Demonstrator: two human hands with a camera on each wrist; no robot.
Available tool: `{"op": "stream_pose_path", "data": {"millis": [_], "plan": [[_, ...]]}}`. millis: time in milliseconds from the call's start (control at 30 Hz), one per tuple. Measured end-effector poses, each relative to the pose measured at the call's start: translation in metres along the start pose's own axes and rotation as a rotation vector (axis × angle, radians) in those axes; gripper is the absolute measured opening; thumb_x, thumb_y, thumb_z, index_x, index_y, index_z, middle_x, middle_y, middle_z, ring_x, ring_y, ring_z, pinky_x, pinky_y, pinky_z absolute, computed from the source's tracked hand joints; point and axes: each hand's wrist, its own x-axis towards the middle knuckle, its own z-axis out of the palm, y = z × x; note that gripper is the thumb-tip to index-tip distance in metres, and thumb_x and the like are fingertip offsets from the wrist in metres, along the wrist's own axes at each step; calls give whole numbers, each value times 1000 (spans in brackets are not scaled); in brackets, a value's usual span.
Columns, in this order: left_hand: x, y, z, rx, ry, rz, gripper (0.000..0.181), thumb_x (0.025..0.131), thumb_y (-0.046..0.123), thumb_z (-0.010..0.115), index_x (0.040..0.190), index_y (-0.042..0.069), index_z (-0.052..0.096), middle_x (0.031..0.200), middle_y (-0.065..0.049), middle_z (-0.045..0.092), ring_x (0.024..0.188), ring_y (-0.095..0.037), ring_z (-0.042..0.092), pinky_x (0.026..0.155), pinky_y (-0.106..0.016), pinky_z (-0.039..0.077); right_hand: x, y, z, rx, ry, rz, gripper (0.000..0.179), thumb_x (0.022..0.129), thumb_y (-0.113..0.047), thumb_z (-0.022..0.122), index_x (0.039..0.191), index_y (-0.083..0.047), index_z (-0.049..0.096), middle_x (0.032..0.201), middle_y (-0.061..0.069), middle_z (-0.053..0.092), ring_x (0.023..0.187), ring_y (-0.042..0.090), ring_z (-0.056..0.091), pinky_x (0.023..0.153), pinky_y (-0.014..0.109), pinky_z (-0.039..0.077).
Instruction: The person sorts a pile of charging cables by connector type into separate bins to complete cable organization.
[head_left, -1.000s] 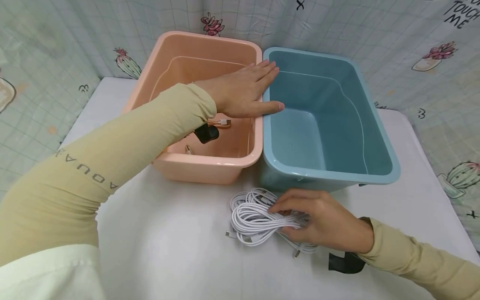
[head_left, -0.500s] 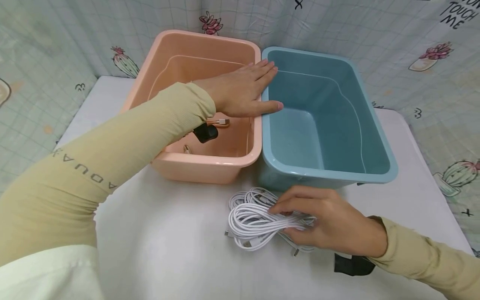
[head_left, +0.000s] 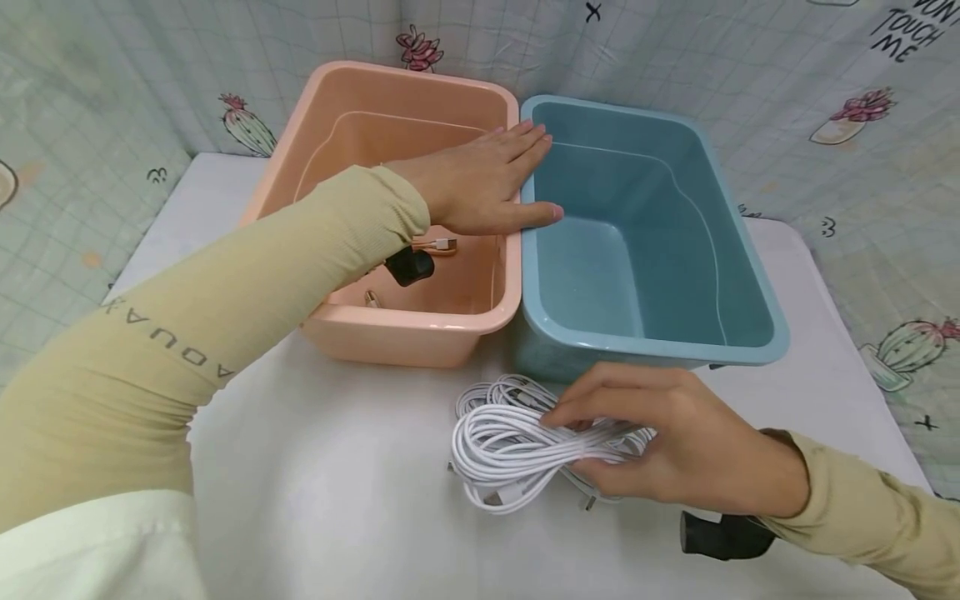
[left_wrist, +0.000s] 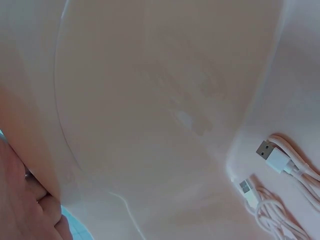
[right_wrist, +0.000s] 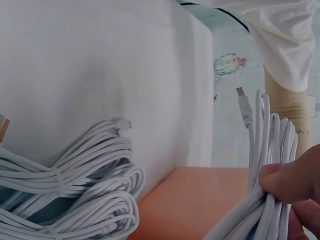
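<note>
My left hand [head_left: 483, 183] lies with fingers straight across the meeting rims of a peach tub [head_left: 405, 321] and a blue tub [head_left: 660, 347]. In front of the blue tub, my right hand [head_left: 667, 437] pinches a coiled white USB cable [head_left: 498, 450] between thumb and fingers. The right wrist view shows this coil raised beside other white coiled cables [right_wrist: 95, 175] on the table. In the head view those cables [head_left: 517, 390] are partly hidden behind the held coil. Inside the peach tub lie cables with USB plugs [left_wrist: 272, 157], partly covered by my left arm in the head view.
The tubs stand side by side at the back of a white-covered table [head_left: 337, 500]. A patterned curtain [head_left: 675, 50] hangs behind and at the sides. Black wrist-worn camera parts show beneath both forearms.
My right hand has shifted slightly right and nearer the camera, raising the pinched coil off the other cables. My left hand keeps its place on the rims.
</note>
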Motion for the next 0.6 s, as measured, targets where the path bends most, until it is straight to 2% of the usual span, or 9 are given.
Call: {"op": "stream_pose_path", "data": {"millis": [233,600], "plan": [[0,1,-2,-7,4,6,93,95,69,24,156,5,-5,166,-11,-8,155,-27,-9,129,-44,0,4,-7,-8,42,52,-68,55,65,0,85,113,-23,70,107,-11,69,92,0,63,78,10,52],[0,1,-1,-15,12,11,92,96,68,25,156,5,-4,166,-12,-7,155,-27,-8,129,-43,1,5,-16,-22,48,47,-32,58,64,1,86,115,-22,70,108,-11,68,91,-1,61,72,10,52]]}}
